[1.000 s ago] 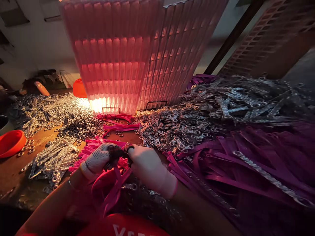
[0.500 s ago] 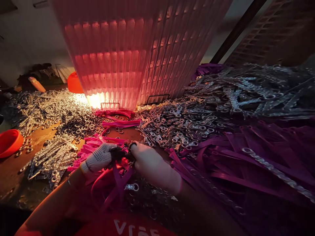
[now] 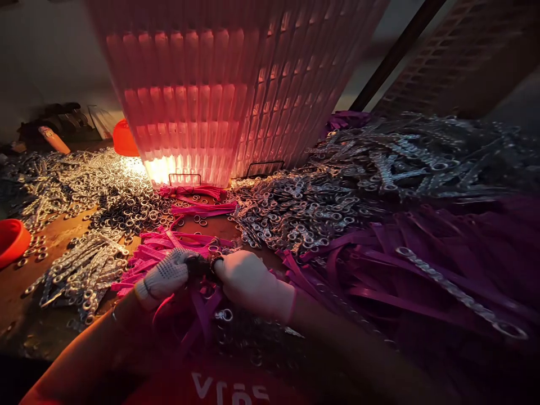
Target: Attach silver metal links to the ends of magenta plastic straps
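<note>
My left hand [image 3: 166, 277], in a pale dotted glove with dark fingertips, is closed at the centre of the view. Right beside it, my right hand [image 3: 248, 281], in a plain pale glove, is closed too, its fingers almost touching the left ones. A magenta strap [image 3: 206, 312] hangs down from between the hands. A small metal ring [image 3: 214, 247] shows just above the fingers. What the right fingertips pinch is dark and hidden. More pink straps [image 3: 156, 250] lie behind my left hand. Below the hands is a braided silvery piece with a ring end [image 3: 225, 315].
Loose rings [image 3: 130, 208] and a bundle of braided silvery pieces [image 3: 84, 275] lie left. A lit orange lamp [image 3: 125, 138] stands behind a ribbed translucent panel [image 3: 185, 107]. Ringed pieces [image 3: 295, 208] heap up centre right, purple straps [image 3: 400, 281] at right. An orange bowl [image 3: 12, 242] sits left.
The camera view has shifted slightly. My right hand has come a little closer to my left, and both stay closed with the magenta strap hanging beneath them.
</note>
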The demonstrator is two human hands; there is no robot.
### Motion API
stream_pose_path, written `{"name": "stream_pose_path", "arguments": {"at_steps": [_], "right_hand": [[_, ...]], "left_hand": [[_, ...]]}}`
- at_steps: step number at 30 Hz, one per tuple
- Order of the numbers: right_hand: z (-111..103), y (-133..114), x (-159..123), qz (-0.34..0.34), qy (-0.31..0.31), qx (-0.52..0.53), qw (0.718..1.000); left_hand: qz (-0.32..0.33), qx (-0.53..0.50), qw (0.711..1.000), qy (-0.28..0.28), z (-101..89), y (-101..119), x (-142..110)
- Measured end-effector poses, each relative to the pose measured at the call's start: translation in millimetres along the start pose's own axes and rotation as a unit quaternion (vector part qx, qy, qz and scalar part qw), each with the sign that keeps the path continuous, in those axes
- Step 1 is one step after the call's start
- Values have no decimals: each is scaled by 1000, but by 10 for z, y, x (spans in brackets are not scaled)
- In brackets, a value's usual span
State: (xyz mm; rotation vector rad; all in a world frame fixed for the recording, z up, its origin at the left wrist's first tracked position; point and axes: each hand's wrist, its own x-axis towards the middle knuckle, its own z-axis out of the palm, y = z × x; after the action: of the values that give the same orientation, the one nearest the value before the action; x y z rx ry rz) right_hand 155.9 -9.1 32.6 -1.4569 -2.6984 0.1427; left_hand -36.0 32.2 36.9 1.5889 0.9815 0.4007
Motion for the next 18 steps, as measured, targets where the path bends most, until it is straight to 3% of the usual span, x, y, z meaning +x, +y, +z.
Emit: {"name": "stream_pose_path", "arguments": {"at_steps": [5, 7, 9, 11, 13, 15, 18], "right_hand": [[-64, -121, -67, 44, 32, 17, 998], [-81, -75, -120, 48, 19, 41, 998], [-77, 107, -124, 32, 6, 73, 997], [-38, 428, -35, 48, 16, 78, 996], [40, 832, 150, 140, 39, 25, 989], [150, 1224, 387, 221, 26, -39, 974], [333, 1650, 692, 246, 20, -64, 967]], "left_hand": [[-72, 62, 991, -92, -504, 323, -160], [-79, 95, 989, -81, -674, 371, -184], [-85, 82, 993, -30, -737, 329, -162], [-91, 5, 995, 28, -679, 218, -102], [-101, -102, 989, 44, -529, 86, -17], [-103, -206, 973, 17, -351, -22, 80], [-111, -351, 927, -76, -164, -105, 218]]}}
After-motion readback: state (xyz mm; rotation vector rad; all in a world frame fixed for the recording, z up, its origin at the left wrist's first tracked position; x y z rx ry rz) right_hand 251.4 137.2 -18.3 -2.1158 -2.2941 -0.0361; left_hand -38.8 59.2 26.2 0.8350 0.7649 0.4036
